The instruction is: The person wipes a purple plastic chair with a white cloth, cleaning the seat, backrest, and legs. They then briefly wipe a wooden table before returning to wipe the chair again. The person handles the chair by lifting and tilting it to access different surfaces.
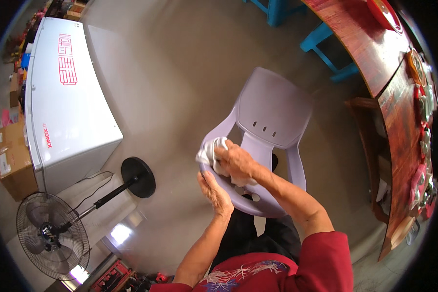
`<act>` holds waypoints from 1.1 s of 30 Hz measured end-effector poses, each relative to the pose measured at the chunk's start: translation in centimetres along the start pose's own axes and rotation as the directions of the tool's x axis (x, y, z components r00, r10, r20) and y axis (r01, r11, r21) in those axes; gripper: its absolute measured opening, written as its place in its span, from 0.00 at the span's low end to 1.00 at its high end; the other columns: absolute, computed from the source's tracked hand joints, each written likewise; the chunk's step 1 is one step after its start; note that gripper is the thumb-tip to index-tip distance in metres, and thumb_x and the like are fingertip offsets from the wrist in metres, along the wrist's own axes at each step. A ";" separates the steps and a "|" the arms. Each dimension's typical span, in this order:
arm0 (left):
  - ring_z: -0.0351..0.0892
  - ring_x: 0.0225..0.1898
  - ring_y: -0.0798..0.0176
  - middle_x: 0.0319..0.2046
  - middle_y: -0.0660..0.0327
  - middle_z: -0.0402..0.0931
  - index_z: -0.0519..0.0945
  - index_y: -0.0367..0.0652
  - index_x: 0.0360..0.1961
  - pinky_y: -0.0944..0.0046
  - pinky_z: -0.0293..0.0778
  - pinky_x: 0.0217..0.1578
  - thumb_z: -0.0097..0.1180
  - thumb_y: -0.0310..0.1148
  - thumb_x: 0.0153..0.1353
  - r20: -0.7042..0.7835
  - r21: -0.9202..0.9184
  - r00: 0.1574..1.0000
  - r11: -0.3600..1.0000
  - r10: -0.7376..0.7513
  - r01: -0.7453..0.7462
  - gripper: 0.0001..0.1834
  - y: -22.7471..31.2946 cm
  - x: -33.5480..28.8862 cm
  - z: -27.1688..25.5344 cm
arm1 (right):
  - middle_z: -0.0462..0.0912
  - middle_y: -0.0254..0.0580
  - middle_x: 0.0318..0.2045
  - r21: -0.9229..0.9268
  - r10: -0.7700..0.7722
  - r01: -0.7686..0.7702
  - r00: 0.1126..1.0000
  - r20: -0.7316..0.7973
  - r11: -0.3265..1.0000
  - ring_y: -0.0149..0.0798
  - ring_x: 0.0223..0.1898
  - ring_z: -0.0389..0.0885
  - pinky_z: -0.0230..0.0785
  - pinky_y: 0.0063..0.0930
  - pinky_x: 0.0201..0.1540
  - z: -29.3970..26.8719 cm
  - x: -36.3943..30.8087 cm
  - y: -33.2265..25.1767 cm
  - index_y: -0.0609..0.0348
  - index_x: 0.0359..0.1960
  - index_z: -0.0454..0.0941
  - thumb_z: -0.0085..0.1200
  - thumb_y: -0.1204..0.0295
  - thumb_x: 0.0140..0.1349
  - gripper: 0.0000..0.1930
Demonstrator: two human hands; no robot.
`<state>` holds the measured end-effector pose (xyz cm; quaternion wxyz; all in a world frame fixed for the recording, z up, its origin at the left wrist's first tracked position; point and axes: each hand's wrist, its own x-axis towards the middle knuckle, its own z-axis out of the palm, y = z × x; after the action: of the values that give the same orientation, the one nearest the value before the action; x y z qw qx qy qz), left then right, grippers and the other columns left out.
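Note:
A pale purple plastic chair (pixel 276 104) is right in front of me, its backrest toward the far side and its seat edge close to my body. Bunched in my right hand (pixel 238 160) is a white cloth (pixel 210 152), pressed on the chair's left rim. Just below it, my left hand (pixel 216 192) grips the same rim from the outer side, fingers partly hidden behind the plastic. Part of the cloth hangs over the inner side of the seat under my right hand.
A white chest freezer (pixel 75 97) stands at left, with a cardboard box (pixel 14 158) beside it. A black pedestal fan (pixel 51 233) and its round base (pixel 138 177) are at lower left. At right is a wooden table (pixel 394 112) with dishes; a blue stool (pixel 328 53) is partly under it.

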<state>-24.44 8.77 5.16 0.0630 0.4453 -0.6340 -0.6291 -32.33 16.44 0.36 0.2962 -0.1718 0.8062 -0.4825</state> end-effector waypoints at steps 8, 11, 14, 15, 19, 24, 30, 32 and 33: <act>0.66 0.47 0.63 0.46 0.57 0.66 0.65 0.38 0.50 0.61 0.63 0.51 0.43 0.47 0.67 0.008 -0.036 1.000 0.999 -0.010 0.010 0.22 0.2 0.0 0.0 | 0.75 0.53 0.38 -0.072 0.016 -0.011 0.997 0.078 0.997 0.58 0.38 0.78 0.71 0.49 0.39 -1.6 -8.4 -2.4 0.47 0.46 0.75 0.50 0.68 0.55 0.15; 0.68 0.46 0.63 0.44 0.59 0.70 0.66 0.40 0.50 0.61 0.65 0.49 0.51 0.35 0.62 0.041 0.023 0.998 0.999 0.045 -0.046 0.18 -0.1 0.0 -0.1 | 0.75 0.54 0.38 -0.052 0.152 -0.149 0.987 0.054 0.988 0.57 0.38 0.78 0.72 0.49 0.39 -0.7 -6.4 -0.4 0.48 0.45 0.76 0.48 0.69 0.57 0.14; 0.68 0.46 0.64 0.45 0.59 0.69 0.66 0.40 0.50 0.62 0.64 0.49 0.51 0.35 0.62 0.055 0.021 0.998 1.000 0.018 -0.019 0.17 0.1 -0.2 -0.2 | 0.74 0.54 0.41 -0.091 0.283 -0.282 0.959 -0.008 0.955 0.56 0.38 0.78 0.73 0.47 0.40 0.8 -3.5 4.1 0.46 0.46 0.75 0.46 0.69 0.58 0.14; 0.68 0.45 0.65 0.45 0.60 0.70 0.67 0.41 0.50 0.62 0.64 0.49 0.51 0.33 0.62 0.041 0.029 0.999 0.999 0.015 -0.016 0.16 0.3 -0.3 0.0 | 0.73 0.53 0.42 -0.093 0.318 -0.318 0.948 -0.016 0.943 0.56 0.39 0.78 0.73 0.46 0.42 1.4 -2.7 6.2 0.45 0.47 0.75 0.46 0.69 0.58 0.15; 0.68 0.45 0.65 0.45 0.60 0.70 0.66 0.41 0.51 0.62 0.65 0.49 0.51 0.31 0.62 0.047 0.027 0.999 0.999 0.021 -0.022 0.17 -0.4 0.0 -0.6 | 0.72 0.49 0.45 -0.182 0.483 -0.487 0.873 -0.073 0.854 0.55 0.46 0.75 0.72 0.46 0.45 3.4 -0.3 12.9 0.40 0.48 0.76 0.47 0.66 0.59 0.15; 0.67 0.44 0.67 0.44 0.59 0.69 0.63 0.37 0.51 0.66 0.64 0.50 0.48 0.29 0.65 0.062 0.086 0.998 0.996 -0.014 0.008 0.16 0.6 -0.3 -0.3 | 0.72 0.44 0.46 -0.307 0.614 -0.659 0.751 -0.241 0.686 0.52 0.50 0.72 0.72 0.47 0.44 4.2 1.3 18.0 0.37 0.42 0.79 0.48 0.63 0.59 0.11; 0.67 0.44 0.68 0.44 0.59 0.69 0.62 0.37 0.51 0.66 0.64 0.50 0.47 0.29 0.65 0.081 0.068 0.996 0.997 0.043 -0.048 0.16 -0.3 -0.1 -0.5 | 0.73 0.51 0.43 -0.224 0.515 -0.530 0.848 -0.126 0.818 0.58 0.44 0.75 0.73 0.48 0.43 3.7 0.1 17.1 0.39 0.41 0.79 0.49 0.67 0.53 0.14; 0.66 0.44 0.68 0.44 0.60 0.68 0.62 0.37 0.50 0.67 0.64 0.50 0.47 0.29 0.65 0.088 0.015 0.995 0.999 0.045 -0.046 0.15 -0.7 0.1 -0.5 | 0.73 0.53 0.42 -0.130 0.408 -0.415 0.910 -0.078 0.901 0.57 0.42 0.76 0.71 0.46 0.44 3.4 -1.4 15.6 0.45 0.41 0.79 0.51 0.69 0.51 0.14; 0.66 0.43 0.68 0.44 0.60 0.68 0.62 0.37 0.50 0.67 0.64 0.50 0.47 0.29 0.65 0.083 -0.016 0.995 0.999 0.047 -0.045 0.15 -0.7 0.2 -0.7 | 0.72 0.52 0.42 -0.147 0.353 -0.364 0.930 -0.098 0.920 0.57 0.41 0.75 0.71 0.46 0.43 3.3 -2.5 13.4 0.46 0.41 0.79 0.51 0.69 0.51 0.14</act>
<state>-23.76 8.30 4.59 0.0541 0.4036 -0.6417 -0.6499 -28.15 21.99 -11.83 0.3362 -0.0279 0.8705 -0.3583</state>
